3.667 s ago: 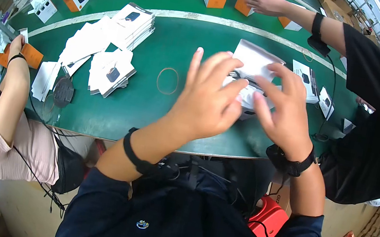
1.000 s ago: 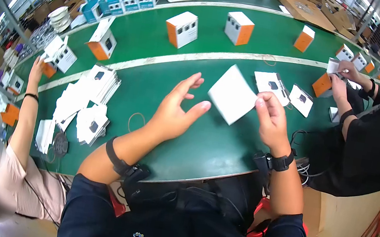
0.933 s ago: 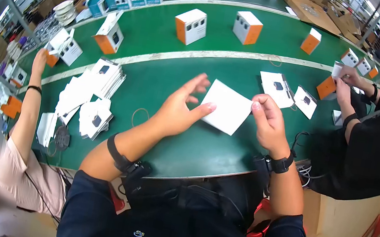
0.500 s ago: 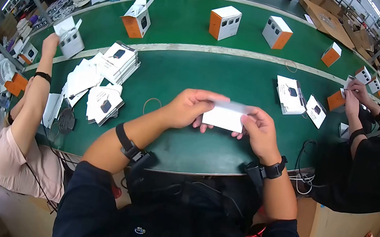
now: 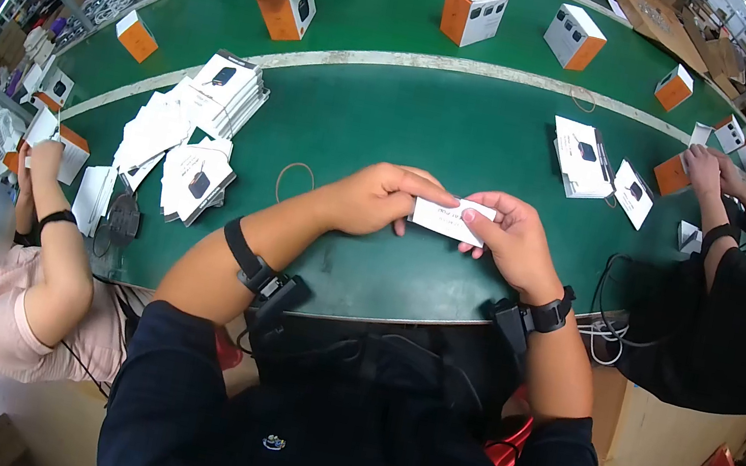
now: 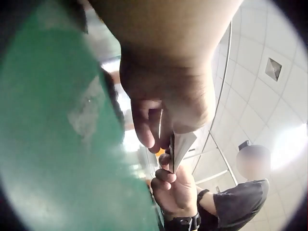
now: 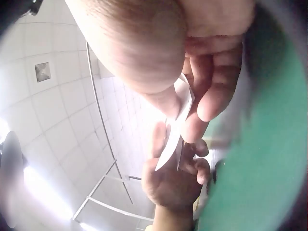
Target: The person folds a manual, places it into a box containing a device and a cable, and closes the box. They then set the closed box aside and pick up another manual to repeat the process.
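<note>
A white paper leaflet (image 5: 440, 220), folded into a narrow strip with small print on top, is held between both hands just above the green table. My left hand (image 5: 377, 200) pinches its left end, with the index finger laid along the upper edge. My right hand (image 5: 513, 241) grips the right end, thumb on top and fingers beneath. From the left wrist, the leaflet (image 6: 182, 150) shows edge-on between the two hands. In the right wrist view its layers stand slightly apart, with the curved paper (image 7: 175, 130) running from the right thumb to the left fingers.
Piles of white printed leaflets (image 5: 198, 177) lie on the left, and a smaller stack (image 5: 584, 158) on the right. A rubber band (image 5: 294, 181) lies near my left forearm. White-and-orange boxes (image 5: 474, 13) stand beyond the white line. People work at both sides.
The white sheet, earlier held by a corner in my right hand, is now folded into a strip between both hands. Before that, both hands were at an open white box. The head view has shifted.
</note>
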`<control>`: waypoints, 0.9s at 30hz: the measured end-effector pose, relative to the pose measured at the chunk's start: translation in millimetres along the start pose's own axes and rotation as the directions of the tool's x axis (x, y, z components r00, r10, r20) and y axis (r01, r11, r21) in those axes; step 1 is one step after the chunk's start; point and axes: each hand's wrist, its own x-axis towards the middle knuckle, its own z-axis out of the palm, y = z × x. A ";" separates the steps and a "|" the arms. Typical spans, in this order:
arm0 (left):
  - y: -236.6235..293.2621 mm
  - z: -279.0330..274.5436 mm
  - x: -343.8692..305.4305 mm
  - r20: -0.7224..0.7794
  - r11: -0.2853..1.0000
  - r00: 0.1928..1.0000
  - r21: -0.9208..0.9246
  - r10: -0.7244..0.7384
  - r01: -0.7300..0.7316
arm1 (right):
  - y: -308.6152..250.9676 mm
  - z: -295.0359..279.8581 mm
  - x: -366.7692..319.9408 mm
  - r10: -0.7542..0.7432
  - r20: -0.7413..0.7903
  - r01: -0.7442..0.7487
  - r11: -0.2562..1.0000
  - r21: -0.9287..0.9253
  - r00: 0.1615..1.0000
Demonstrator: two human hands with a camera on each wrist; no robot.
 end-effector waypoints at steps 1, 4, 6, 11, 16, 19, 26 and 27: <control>2.7 2.5 0.6 -0.031 0.997 1.000 -0.071 0.002 -0.004 | 0.5 -0.6 -0.7 0.002 -0.003 -0.002 1.000 0.004 1.000; 1.0 8.8 1.9 -0.106 0.986 0.992 0.159 0.067 -0.050 | 1.6 1.3 -2.6 -0.004 -0.018 0.002 0.996 -0.090 1.000; 6.0 16.0 -1.0 -0.179 0.824 0.963 0.562 0.201 -0.067 | 3.7 12.5 -3.4 -0.064 -0.006 0.063 0.991 -0.121 0.998; 10.6 33.7 -1.7 -0.167 0.682 0.971 0.731 0.172 0.005 | 5.3 9.6 -5.7 -0.099 0.032 0.103 0.981 -0.167 0.995; 6.2 30.8 -4.1 -0.101 0.681 0.975 0.730 0.196 -0.061 | 14.0 11.1 -7.5 -0.134 0.014 0.134 0.981 -0.141 0.991; 15.6 8.9 -2.1 -0.147 0.677 0.981 0.736 0.130 0.021 | 17.2 5.5 -2.2 -0.133 -0.090 0.118 0.981 -0.153 0.987; 55.0 -126.1 42.4 -0.566 0.422 0.632 0.822 0.530 0.383 | 19.3 -3.6 10.5 -0.177 -0.287 0.217 0.970 0.114 0.941; 66.4 -148.3 51.9 -0.608 0.305 0.630 0.791 0.483 0.530 | 21.4 -3.3 10.5 -0.189 -0.263 0.213 0.975 0.066 0.946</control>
